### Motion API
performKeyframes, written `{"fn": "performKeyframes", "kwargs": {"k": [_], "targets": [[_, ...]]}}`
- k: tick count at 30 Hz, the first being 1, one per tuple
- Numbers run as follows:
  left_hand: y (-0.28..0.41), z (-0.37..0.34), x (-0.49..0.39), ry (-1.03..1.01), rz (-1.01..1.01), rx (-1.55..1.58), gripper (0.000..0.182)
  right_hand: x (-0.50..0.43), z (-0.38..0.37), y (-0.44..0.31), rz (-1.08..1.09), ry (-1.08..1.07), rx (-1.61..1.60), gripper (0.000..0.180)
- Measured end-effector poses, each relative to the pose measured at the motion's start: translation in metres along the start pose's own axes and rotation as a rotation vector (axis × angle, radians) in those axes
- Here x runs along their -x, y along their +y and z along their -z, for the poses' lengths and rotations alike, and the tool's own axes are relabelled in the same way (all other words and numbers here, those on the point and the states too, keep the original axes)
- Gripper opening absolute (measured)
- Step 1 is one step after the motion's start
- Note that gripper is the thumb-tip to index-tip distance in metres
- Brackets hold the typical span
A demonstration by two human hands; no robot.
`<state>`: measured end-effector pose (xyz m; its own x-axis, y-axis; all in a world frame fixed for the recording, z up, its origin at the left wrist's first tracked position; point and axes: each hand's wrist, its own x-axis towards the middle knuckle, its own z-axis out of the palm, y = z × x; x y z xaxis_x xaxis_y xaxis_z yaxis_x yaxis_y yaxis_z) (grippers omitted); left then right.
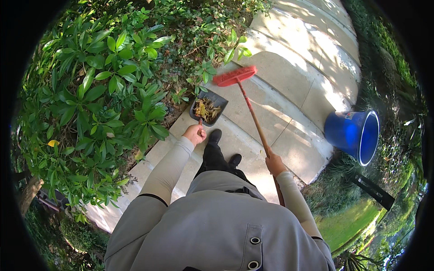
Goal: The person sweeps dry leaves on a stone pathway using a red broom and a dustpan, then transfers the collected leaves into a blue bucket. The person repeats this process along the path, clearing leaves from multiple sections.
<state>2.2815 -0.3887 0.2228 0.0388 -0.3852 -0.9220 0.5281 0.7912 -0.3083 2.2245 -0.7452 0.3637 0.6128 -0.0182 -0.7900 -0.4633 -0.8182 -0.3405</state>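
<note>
My left hand [194, 134] grips the short handle of a dark dustpan [222, 99]. Dry yellow and brown leaves [206, 110] lie in the pan, which is held in front of my feet beside the planting. In my right hand [275, 163] is the long wooden handle of a push broom [254, 117]. The broom's red head [235, 76] is at the far end, beyond the dustpan and a little to its right, near the edge of the bushes; the two do not touch.
Broad concrete steps [288, 81] run up ahead and down behind me, with step edges across them. Leafy bushes [112, 74] overhang the left edge. A blue plastic bucket [342, 130] stands at the right edge, beside grassy plants [339, 183] and a dark post-like object [373, 191].
</note>
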Motion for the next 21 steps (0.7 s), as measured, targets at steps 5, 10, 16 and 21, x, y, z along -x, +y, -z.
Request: {"fn": "performKeyframes", "kwargs": {"k": [5, 10, 16, 21], "targets": [[0.007, -0.012, 0.005, -0.043, -0.054, -0.163, 0.008, 0.130, 0.008, 0.026, -0.274, -0.146, -0.475, 0.055], [-0.013, -0.034, 0.020, -0.004, -0.027, -0.310, 0.008, 0.163, 0.001, 0.050, -0.423, 0.052, -0.986, 0.058], [-0.065, -0.110, 0.020, 0.007, 0.134, -0.443, 0.011, 0.180, -0.009, 0.107, -0.524, 0.340, -1.330, 0.058], [-0.137, -0.217, 0.029, -0.038, 0.206, -0.652, 0.015, 0.176, -0.031, 0.179, -0.627, 0.511, -1.553, 0.049]]}}
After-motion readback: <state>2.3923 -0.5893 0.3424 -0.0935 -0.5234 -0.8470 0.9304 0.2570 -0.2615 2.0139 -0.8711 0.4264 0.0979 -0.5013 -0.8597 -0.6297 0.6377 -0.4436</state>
